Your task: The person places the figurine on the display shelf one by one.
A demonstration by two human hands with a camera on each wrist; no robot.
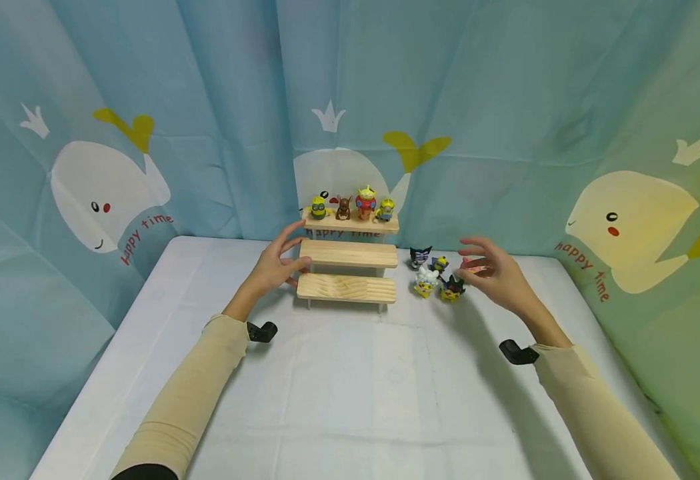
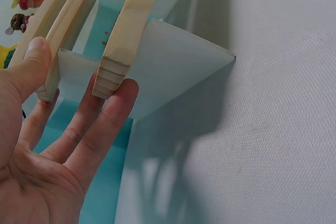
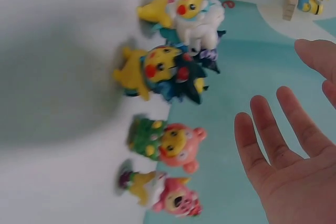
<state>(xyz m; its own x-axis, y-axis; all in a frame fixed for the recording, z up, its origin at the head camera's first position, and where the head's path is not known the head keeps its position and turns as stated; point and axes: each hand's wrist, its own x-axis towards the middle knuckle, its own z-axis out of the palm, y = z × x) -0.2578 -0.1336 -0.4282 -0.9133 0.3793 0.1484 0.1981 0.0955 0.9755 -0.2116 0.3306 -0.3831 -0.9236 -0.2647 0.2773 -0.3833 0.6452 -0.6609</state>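
My right grip [image 1: 497,273] is empty, fingers spread, beside the little toys [image 1: 439,265] on the table [image 1: 350,400], right of the wooden shelf [image 1: 347,288]. My left grip [image 1: 275,265] touches the shelf's left end with loose fingers. A hard push there could make the top toys [image 1: 365,204] fall. Swinging right fingers left could tip the black-eared toy [image 1: 452,289].

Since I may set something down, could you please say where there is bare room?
Bare: the middle shelf and bottom shelf, right of the left hand; and the white table before the stand, between the sleeves. Crowded: the top shelf, with four figures, and right of the stand, where figurines cluster by the right hand.
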